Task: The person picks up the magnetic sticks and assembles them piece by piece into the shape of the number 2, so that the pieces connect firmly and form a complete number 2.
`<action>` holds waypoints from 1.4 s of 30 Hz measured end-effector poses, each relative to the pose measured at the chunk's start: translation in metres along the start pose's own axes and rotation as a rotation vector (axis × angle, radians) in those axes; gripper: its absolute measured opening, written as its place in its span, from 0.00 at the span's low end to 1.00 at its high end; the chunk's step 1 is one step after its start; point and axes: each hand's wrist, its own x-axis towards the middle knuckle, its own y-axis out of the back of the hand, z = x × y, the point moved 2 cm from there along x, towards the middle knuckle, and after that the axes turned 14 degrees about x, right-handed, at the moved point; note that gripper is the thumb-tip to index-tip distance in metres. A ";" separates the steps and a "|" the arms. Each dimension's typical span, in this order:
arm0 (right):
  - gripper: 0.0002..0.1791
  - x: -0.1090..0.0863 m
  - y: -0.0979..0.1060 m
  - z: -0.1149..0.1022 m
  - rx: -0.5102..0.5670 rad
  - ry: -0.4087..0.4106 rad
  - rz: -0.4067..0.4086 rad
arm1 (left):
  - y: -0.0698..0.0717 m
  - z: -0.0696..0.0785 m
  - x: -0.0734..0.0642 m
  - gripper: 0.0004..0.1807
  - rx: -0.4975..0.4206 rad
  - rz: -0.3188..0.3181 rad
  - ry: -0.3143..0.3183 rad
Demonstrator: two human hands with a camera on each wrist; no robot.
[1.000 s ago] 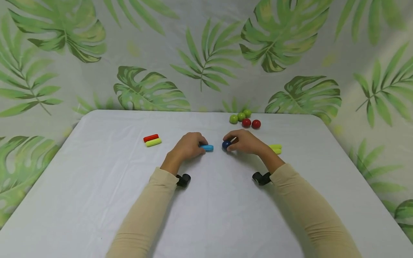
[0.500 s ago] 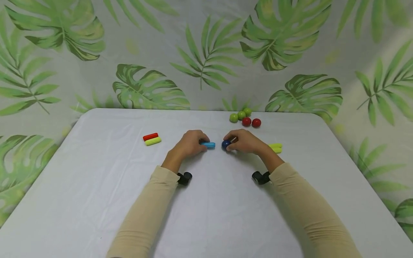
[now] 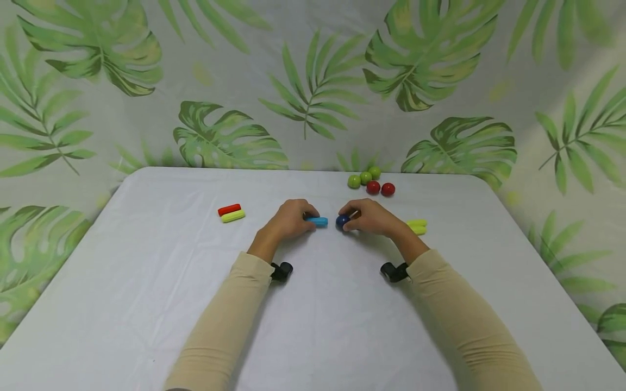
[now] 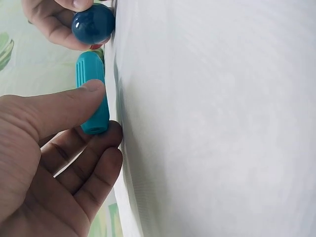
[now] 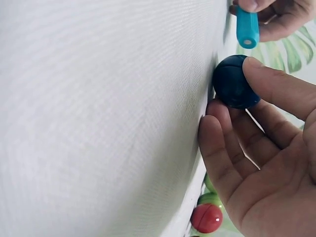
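My left hand (image 3: pixel 292 218) pinches a short light-blue ribbed stick (image 4: pixel 90 66) between thumb and fingers, its free end pointing right toward the ball. My right hand (image 3: pixel 369 216) grips a glossy dark-blue ball (image 5: pixel 236 81) with a seam line, thumb on one side and fingers on the other. A small gap separates stick and ball in the head view. Both are low, close over the white tablecloth (image 3: pixel 313 304). Fingers hide part of the stick and of the ball.
A red stick (image 3: pixel 229 209) and a yellow stick (image 3: pixel 232 216) lie side by side at left. Yellow-green sticks (image 3: pixel 417 226) lie beyond the right wrist. Several green balls (image 3: pixel 365 177) and two red balls (image 3: pixel 373 187) sit near the back edge, before a leaf-patterned cloth (image 3: pixel 313 81).
My left hand has shifted slightly to the right with the light-blue stick, narrowing the gap to the ball. My right hand has stayed nearly still, holding the dark-blue ball.
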 end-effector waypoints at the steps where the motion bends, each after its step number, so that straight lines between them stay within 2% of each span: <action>1: 0.22 0.001 0.000 0.000 0.000 0.003 0.001 | 0.000 0.000 0.000 0.15 -0.004 0.000 -0.002; 15: 0.22 0.001 -0.001 0.001 0.004 0.003 0.006 | -0.004 0.001 0.004 0.16 -0.017 -0.008 0.015; 22: 0.21 0.000 -0.003 -0.002 0.026 0.026 0.005 | -0.005 0.007 0.008 0.16 -0.020 -0.009 -0.024; 37: 0.22 -0.001 -0.001 0.000 0.021 0.014 0.007 | -0.008 0.010 0.012 0.15 -0.011 0.000 -0.036; 42: 0.22 -0.003 0.000 0.002 -0.015 0.022 0.006 | -0.002 0.008 0.017 0.17 -0.009 -0.049 -0.067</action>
